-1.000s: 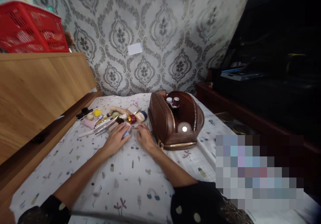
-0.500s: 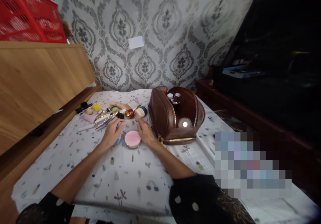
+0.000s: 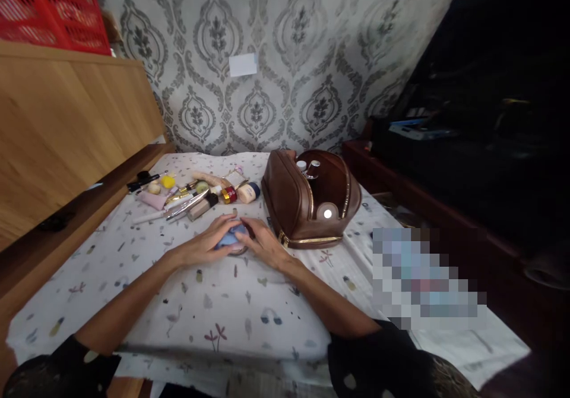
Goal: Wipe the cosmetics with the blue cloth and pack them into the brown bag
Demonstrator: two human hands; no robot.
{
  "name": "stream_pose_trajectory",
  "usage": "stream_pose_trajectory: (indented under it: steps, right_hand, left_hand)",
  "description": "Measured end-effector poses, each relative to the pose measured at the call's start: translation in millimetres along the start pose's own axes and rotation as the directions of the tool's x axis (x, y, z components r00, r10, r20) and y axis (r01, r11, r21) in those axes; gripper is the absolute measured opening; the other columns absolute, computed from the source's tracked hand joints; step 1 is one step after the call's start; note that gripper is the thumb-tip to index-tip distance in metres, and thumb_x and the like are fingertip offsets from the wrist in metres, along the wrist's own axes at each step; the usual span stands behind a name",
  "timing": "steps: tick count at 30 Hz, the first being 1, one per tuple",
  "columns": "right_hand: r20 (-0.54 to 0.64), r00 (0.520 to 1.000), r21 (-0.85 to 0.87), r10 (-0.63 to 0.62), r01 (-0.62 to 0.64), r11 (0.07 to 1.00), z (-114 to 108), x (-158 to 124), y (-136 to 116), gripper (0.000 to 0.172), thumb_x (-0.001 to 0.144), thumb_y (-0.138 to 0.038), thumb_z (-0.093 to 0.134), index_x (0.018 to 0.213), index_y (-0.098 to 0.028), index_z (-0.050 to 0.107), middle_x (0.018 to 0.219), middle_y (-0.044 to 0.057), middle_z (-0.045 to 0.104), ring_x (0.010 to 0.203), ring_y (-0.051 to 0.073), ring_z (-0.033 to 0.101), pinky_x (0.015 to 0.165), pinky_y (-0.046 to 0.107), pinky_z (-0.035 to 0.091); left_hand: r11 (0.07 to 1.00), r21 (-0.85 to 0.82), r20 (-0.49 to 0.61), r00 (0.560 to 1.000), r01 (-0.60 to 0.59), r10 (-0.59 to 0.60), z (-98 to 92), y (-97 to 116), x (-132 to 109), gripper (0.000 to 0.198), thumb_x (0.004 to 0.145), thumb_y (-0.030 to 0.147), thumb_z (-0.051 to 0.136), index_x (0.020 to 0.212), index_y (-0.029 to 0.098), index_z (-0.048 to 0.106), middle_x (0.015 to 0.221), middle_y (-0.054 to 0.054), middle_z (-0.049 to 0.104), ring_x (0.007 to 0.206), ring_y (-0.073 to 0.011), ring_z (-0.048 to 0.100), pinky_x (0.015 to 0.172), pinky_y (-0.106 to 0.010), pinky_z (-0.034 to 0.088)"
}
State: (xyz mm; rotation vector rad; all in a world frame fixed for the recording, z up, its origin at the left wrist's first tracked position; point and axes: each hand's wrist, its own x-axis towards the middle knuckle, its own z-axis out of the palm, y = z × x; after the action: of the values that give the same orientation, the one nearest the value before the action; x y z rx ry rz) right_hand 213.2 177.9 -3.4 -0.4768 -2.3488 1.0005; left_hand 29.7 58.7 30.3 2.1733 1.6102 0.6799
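My left hand (image 3: pixel 202 246) is closed around the near left side of a flat, round blue piece (image 3: pixel 227 239), perhaps a lid or puff. It lies over a round pink compact (image 3: pixel 238 249), of which only a small edge shows on the bed. From the right, my right hand (image 3: pixel 269 246) grips the same stack, thumb on top and fingers at the far side. My fingers hide much of both. Just beyond them lie a foundation bottle with a black cap (image 3: pixel 202 207), a red and gold jar (image 3: pixel 228 195) and a cream jar with a dark lid (image 3: pixel 249 192).
An open brown leather cosmetic bag (image 3: pixel 307 208) stands right of my hands, with small bottles inside. A pink tube (image 3: pixel 152 199), a yellow sponge (image 3: pixel 168 181) and several other cosmetics lie at the back left. Wooden furniture (image 3: pixel 80 101) borders the left; the patterned wall is behind.
My left hand has moved right with the blue piece, which now covers the pink compact. My right hand has closed in on it too. The black-capped bottle behind is now uncovered.
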Motion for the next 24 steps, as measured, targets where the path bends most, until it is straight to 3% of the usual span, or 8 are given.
stream_pose_trajectory:
  steps: [3, 7, 12, 17, 20, 24]
  right_hand:
    - [0.058, 0.998, 0.035, 0.014, -0.016, 0.999, -1, -4, 0, 0.082, 0.082, -0.052, 0.073, 0.147, -0.012, 0.045, 0.139, 0.021, 0.057, 0.13, 0.034, 0.053, 0.108, 0.05, 0.043]
    - [0.098, 0.994, 0.031, 0.05, -0.053, 0.998, 2, -4, 1, 0.101, 0.07, -0.045, 0.084, 0.154, -0.018, 0.034, 0.148, 0.019, 0.051, 0.137, 0.035, 0.048, 0.112, 0.053, 0.04]
    - [0.142, 0.987, -0.037, 0.072, -0.068, 0.997, 0, -6, 1, 0.102, 0.071, -0.04, 0.083, 0.155, -0.016, 0.031, 0.146, 0.021, 0.05, 0.138, 0.035, 0.046, 0.115, 0.054, 0.036]
    - [0.158, 0.986, -0.059, 0.059, -0.05, 0.997, 0, -7, 1, 0.096, 0.077, -0.042, 0.078, 0.156, -0.019, 0.029, 0.148, 0.02, 0.048, 0.141, 0.035, 0.043, 0.115, 0.055, 0.036]
    - [0.164, 0.984, -0.073, 0.067, -0.055, 0.996, 0, -8, 1, 0.096, 0.076, -0.041, 0.079, 0.156, -0.02, 0.029, 0.148, 0.019, 0.048, 0.141, 0.034, 0.043, 0.115, 0.055, 0.036]
    - [0.155, 0.988, -0.082, -0.004, 0.017, 0.997, 0, -9, -2, 0.092, 0.079, -0.034, 0.078, 0.156, -0.023, 0.029, 0.148, 0.016, 0.047, 0.141, 0.032, 0.042, 0.117, 0.054, 0.035]
  left_hand:
    - [0.999, 0.039, 0.021, 1.0, -0.006, 0.005, 2.3, -10, -3, 0.048, 0.103, 0.04, 0.039, 0.148, 0.022, 0.043, 0.161, -0.012, 0.028, 0.149, -0.0281, 0.029, 0.124, -0.045, 0.026]
    - [0.99, 0.143, -0.056, 0.998, -0.014, 0.022, 3.3, -10, -2, 0.047, 0.104, 0.037, 0.036, 0.146, 0.021, 0.048, 0.148, -0.014, 0.043, 0.139, -0.0274, 0.041, 0.12, -0.044, 0.033]
    - [0.986, 0.169, 0.014, 1.0, -0.002, -0.001, -3.9, -4, -6, 0.056, 0.1, 0.045, 0.046, 0.149, 0.019, 0.043, 0.139, -0.015, 0.05, 0.128, -0.028, 0.05, 0.111, -0.043, 0.042]
    - [1.0, -0.005, 0.023, 1.0, 0.0, 0.0, -14.0, -15, -20, 0.084, 0.091, 0.043, 0.062, 0.159, 0.025, 0.017, 0.16, -0.013, 0.032, 0.145, -0.0328, 0.035, 0.119, -0.047, 0.032]
    - [0.992, -0.111, -0.032, 0.998, 0.053, -0.057, -19.5, -20, -25, 0.08, 0.089, 0.04, 0.064, 0.156, 0.028, 0.024, 0.157, -0.011, 0.039, 0.14, -0.0315, 0.043, 0.114, -0.045, 0.039]
    - [0.964, -0.192, -0.136, 0.968, 0.185, -0.212, -21.1, -26, -24, 0.055, 0.091, 0.035, 0.06, 0.144, 0.028, 0.046, 0.119, -0.006, 0.063, 0.105, -0.0223, 0.062, 0.088, -0.032, 0.052]
